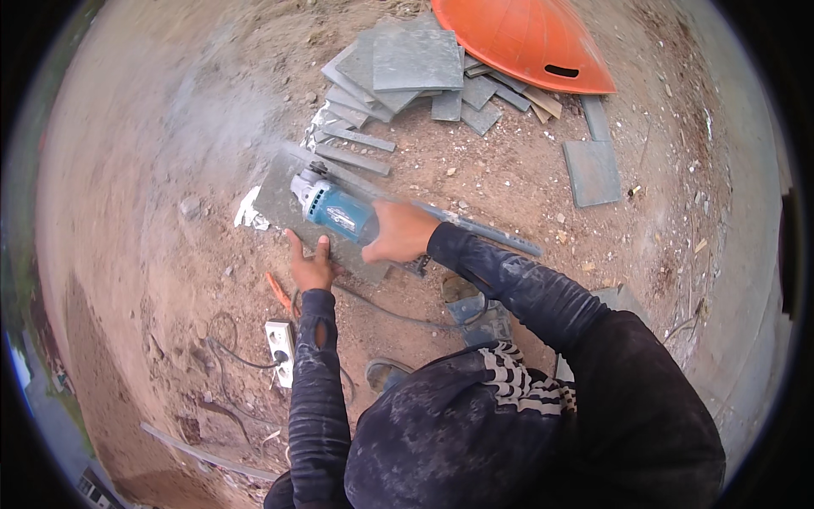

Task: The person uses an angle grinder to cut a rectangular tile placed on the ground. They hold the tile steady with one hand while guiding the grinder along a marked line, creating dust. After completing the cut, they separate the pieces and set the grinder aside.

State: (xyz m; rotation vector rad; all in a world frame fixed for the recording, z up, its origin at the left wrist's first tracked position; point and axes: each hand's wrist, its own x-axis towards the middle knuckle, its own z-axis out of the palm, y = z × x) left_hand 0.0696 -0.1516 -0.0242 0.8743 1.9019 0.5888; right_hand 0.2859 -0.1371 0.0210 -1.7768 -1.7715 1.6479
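Note:
My right hand (400,231) is wrapped round the body of a teal angle grinder (341,212). The grinder's grey head rests over a grey stone tile (273,193) on the ground, and pale dust sprays from there toward the upper left. My left hand (314,266) lies at the tile's near edge, with thumb and finger spread apart against it. Beyond the grinder, a long narrow grey strip (487,232) runs off to the right. The grinder's disc is too hidden and blurred to make out.
Grey tiles (415,61) are stacked unevenly at the far side, beside an orange basin (530,42). Cut strips (354,159) lie nearer. Another tile (593,174) rests at right. Left of my forearm are a white power strip (281,343) with a cord and an orange-handled tool (278,290).

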